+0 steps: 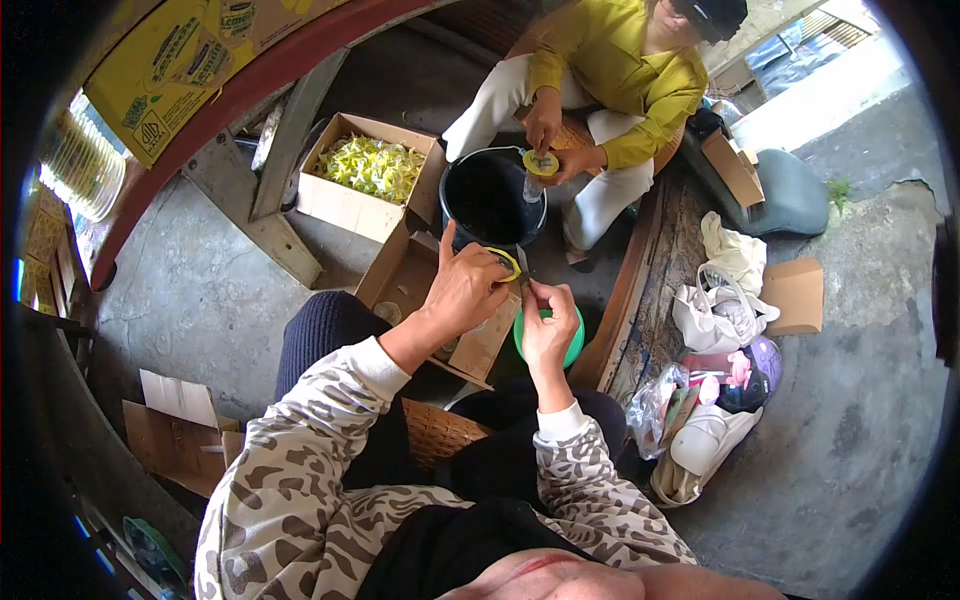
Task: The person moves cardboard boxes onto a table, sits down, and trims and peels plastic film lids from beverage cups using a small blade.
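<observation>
My left hand is closed on a cup with a yellow rim, its index finger pointing up and away. Most of the cup is hidden behind the fingers. My right hand pinches a thin, narrow blade-like tool whose tip meets the yellow rim. Both hands are above the near edge of a dark bucket. Below my right hand shows a green round container. An open cardboard box with clear round cups inside lies under my left forearm.
Across the bucket a co-worker in a yellow top holds a clear cup with a yellow lid. A carton of yellow-and-white scraps stands left of the bucket. Bags and a helmet lie at right; another box sits lower left.
</observation>
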The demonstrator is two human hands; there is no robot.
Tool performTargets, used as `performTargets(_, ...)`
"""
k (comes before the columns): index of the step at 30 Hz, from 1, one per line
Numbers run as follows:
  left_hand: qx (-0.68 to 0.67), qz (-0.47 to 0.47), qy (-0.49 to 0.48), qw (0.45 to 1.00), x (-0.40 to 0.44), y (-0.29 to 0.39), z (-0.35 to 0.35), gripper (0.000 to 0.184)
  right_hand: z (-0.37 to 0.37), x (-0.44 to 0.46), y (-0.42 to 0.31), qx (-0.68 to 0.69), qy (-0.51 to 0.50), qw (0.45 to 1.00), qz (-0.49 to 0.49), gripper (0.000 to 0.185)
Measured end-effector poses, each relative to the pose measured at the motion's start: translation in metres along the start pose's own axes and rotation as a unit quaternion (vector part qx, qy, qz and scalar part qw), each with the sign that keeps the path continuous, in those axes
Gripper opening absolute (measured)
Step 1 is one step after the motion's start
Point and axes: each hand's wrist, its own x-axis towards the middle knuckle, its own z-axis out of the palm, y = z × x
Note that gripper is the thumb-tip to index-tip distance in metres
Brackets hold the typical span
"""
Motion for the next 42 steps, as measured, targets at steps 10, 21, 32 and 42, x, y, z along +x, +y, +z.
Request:
performTargets(10,0.049,-0.016,-0.007,0.999,0.000,0.003,-0.003,0.006,0.003,-0.003,-0.005,-0.034,-0.004,0.998,-0.056,0.017)
performTargets(21,0.066,-0.013,-0.045,0.997,-0.004,0.009,0.002,0.009,0.005,-0.004,-0.003,-0.117,-0.006,0.986,-0.116,0.014)
performTargets(32,-0.249,-0.288,-0.147,0.913,0.012,-0.023,-0.021,0.021,-0.003,0.001,0.013,0.066,-0.013,0.996,0.064,0.005)
performTargets(42,-0.422,-0.328,-0.200,0.821,0.006,-0.047,-0.006,0.023,0.002,-0.002,0.029,0.214,-0.059,0.955,0.194,0.011)
